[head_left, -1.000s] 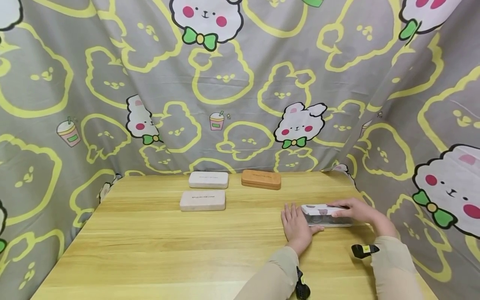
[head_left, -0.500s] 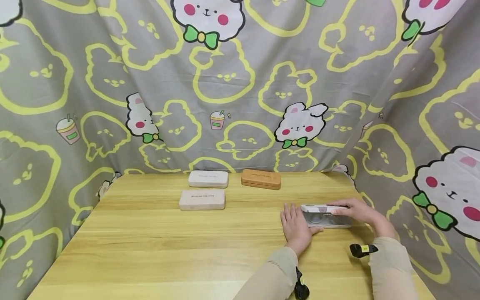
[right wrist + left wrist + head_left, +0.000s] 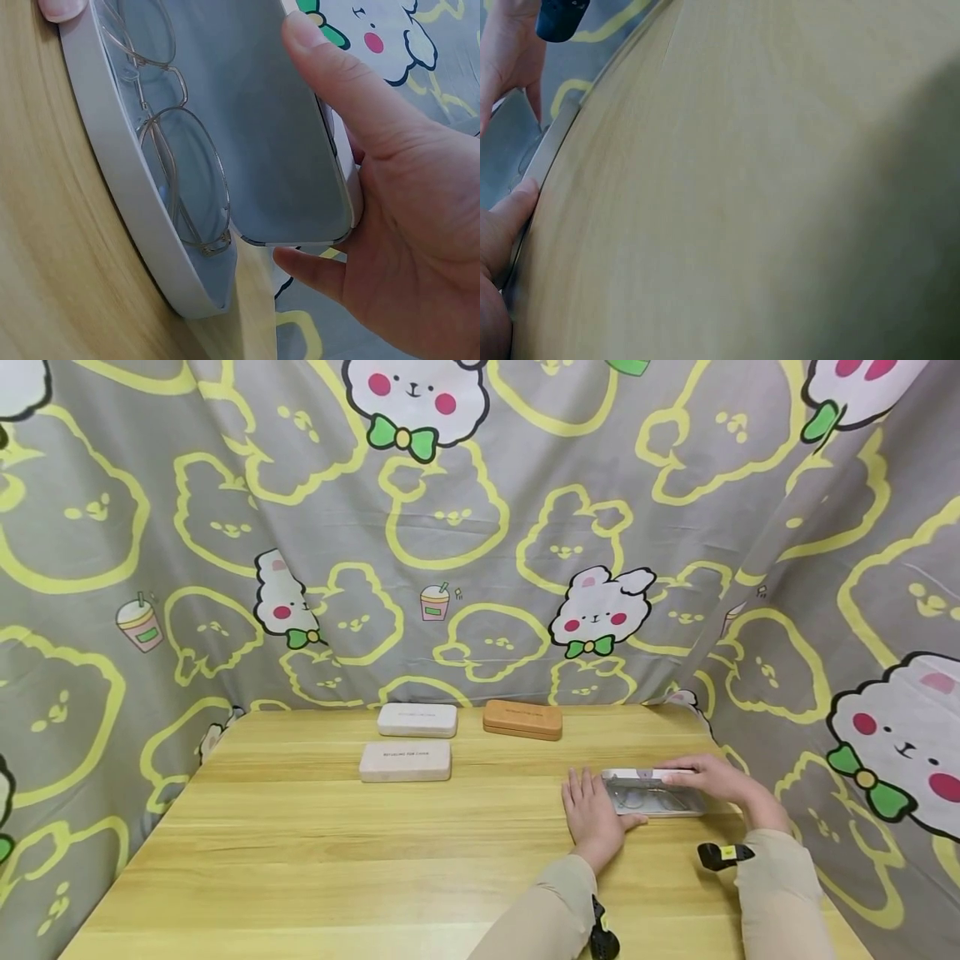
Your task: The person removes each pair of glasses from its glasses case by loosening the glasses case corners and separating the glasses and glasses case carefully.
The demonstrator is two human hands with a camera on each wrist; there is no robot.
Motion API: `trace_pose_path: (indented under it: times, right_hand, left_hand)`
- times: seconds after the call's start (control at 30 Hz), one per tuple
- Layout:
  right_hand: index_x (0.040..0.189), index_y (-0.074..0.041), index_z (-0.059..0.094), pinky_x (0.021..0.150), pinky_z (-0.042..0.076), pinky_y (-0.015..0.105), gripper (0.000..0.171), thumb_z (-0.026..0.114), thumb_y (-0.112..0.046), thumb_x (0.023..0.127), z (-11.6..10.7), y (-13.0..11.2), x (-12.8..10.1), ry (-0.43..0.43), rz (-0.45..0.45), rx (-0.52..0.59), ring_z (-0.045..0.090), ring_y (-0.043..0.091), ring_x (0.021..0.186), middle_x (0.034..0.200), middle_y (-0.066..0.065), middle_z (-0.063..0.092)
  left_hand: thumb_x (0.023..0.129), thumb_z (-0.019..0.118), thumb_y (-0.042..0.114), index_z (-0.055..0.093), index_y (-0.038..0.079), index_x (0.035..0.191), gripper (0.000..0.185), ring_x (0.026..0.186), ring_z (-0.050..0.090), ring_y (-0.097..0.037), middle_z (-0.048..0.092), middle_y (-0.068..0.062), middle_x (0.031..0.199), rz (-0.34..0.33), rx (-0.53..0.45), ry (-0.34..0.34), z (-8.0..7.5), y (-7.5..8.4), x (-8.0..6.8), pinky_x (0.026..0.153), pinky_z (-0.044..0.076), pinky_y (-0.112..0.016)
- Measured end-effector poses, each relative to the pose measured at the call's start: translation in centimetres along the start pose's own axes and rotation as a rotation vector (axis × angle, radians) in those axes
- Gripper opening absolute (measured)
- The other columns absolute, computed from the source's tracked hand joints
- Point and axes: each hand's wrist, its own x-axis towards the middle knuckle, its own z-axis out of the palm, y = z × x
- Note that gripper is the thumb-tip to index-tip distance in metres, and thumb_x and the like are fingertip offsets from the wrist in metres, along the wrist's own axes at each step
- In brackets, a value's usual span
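Toward the right of the table, a light glasses case (image 3: 667, 814) with a printed lid (image 3: 633, 774) stands partly open. Wire-framed glasses (image 3: 184, 90) lie folded in its grey-blue lined base, seen best in the right wrist view. My right hand (image 3: 708, 779) pinches the raised lid, thumb at the front edge and fingers behind. At the case's left end rests my left hand (image 3: 592, 820), fingers straight on the table. Its thumb (image 3: 514, 206) presses along the front of the base in the left wrist view.
Behind and to the left lie three other glasses cases: a white one (image 3: 417, 720), a beige one (image 3: 406, 762) and an orange one (image 3: 522, 719). They are shut. A patterned curtain (image 3: 480, 543) hangs around the wooden table (image 3: 322, 860).
My right hand has tilted the lid further up and back, so more of the lining and the glasses shows. My left hand has stayed in place.
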Motion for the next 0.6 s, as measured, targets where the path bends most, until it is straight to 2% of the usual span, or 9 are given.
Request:
trace_pose_path:
  times: [0.23, 0.3, 0.47, 0.6]
  right_hand:
    - [0.116, -0.004, 0.071, 0.078, 0.05, 0.02, 0.034, 0.067, -0.028, 0.092, 0.38, 0.17, 0.04, 0.07, 0.008, 0.014, 0.059, -0.004, 0.093, 0.11, 0.014, 0.073]
    - [0.114, -0.004, 0.071, 0.079, 0.051, 0.021, 0.034, 0.067, -0.028, 0.092, 0.51, 0.1, 0.06, 0.099, 0.021, 0.008, 0.062, 0.003, 0.095, 0.11, 0.015, 0.073]
    - [0.115, -0.002, 0.071, 0.085, 0.051, 0.034, 0.036, 0.065, -0.03, 0.093, 0.74, -0.12, -0.05, 0.134, 0.052, -0.013, 0.063, 0.031, 0.108, 0.115, 0.02, 0.07]
    - [0.115, -0.001, 0.07, 0.087, 0.051, 0.039, 0.036, 0.064, -0.029, 0.094, 0.84, -0.32, -0.21, 0.159, 0.055, -0.008, 0.062, 0.037, 0.108, 0.116, 0.022, 0.069]
  left_hand:
    - [0.059, 0.068, 0.079, 0.049, 0.02, 0.139, 0.102, 0.15, 0.026, -0.022, 0.041, 0.002, 0.154, 0.002, -0.018, 0.006, 0.31, -0.05, 0.15, 0.122, 0.023, -0.04]
    - [0.059, 0.068, 0.079, 0.049, 0.019, 0.139, 0.102, 0.149, 0.026, -0.022, 0.042, 0.001, 0.154, 0.003, -0.021, 0.013, 0.41, -0.09, 0.18, 0.122, 0.023, -0.04]
    - [0.058, 0.069, 0.078, 0.049, 0.019, 0.139, 0.102, 0.149, 0.027, -0.023, 0.042, 0.001, 0.153, 0.005, -0.022, 0.021, 0.45, -0.09, 0.14, 0.121, 0.024, -0.04]
    - [0.058, 0.069, 0.079, 0.048, 0.019, 0.14, 0.104, 0.15, 0.026, -0.022, 0.041, 0.001, 0.154, 0.004, -0.016, 0.013, 0.54, -0.01, 0.16, 0.122, 0.023, -0.04]
